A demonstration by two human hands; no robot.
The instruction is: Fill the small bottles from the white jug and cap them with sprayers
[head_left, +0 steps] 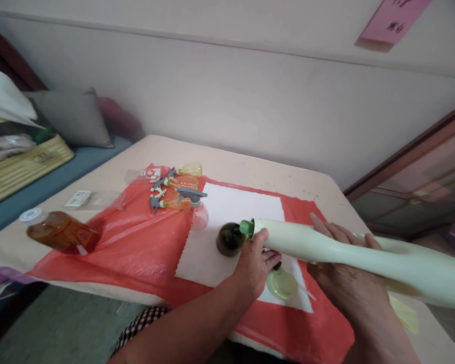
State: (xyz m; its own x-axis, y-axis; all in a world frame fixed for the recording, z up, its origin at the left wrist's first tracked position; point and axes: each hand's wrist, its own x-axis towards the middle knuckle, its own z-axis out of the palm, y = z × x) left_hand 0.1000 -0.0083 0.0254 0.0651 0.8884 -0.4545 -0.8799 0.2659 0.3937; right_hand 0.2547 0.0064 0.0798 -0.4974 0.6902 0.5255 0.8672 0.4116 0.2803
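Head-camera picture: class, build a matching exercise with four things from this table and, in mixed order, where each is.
Things:
1 pale green bottle
2 dark green small bottle
3 amber bottle
4 spray-trigger bottles

Places:
A lying at the table's left edge
B held tilted in both hands
C far end of the red sheet
D under the big bottle's spout

Pairs: 1-B, 2-D, 3-A, 4-C
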